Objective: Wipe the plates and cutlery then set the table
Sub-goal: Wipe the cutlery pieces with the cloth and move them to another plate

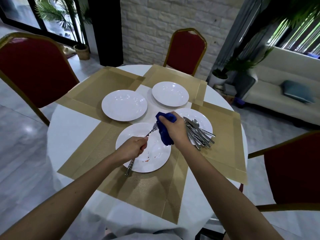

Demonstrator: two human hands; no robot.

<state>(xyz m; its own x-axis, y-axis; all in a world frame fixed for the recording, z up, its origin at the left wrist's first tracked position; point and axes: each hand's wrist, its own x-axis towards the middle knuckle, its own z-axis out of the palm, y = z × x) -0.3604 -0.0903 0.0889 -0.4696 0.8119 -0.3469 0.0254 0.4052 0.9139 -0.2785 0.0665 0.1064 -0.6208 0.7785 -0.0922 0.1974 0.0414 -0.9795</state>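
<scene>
Nearest, on a woven gold placemat point(147, 191) over the round white table point(72, 129), sat a white ceramic plate point(159, 153) flecked with small red specks, not yet wiped by the look of it. Above its left rim the left hand point(133, 148) was curled tight round the handle of a slim steel fork point(151, 132); the handle's end stuck out below the fist. The right hand point(174, 130) clutched a soft dark-blue cloth point(165, 129) bunched over the fork's head, so the tines were mostly hidden. The fork looked light, stiff and smooth, likely to slip when polished, so the mid-handle grip seemed the right hold, with the cloth pinching the head. Just beyond the right hand, a loose heap of steel cutlery point(199, 134) lay on a second white plate point(204, 118); it would probably clatter and slide if nudged. Farther off lay two bare white plates point(124, 105) point(170, 93), with red-padded chairs point(187, 49) round the table.
</scene>
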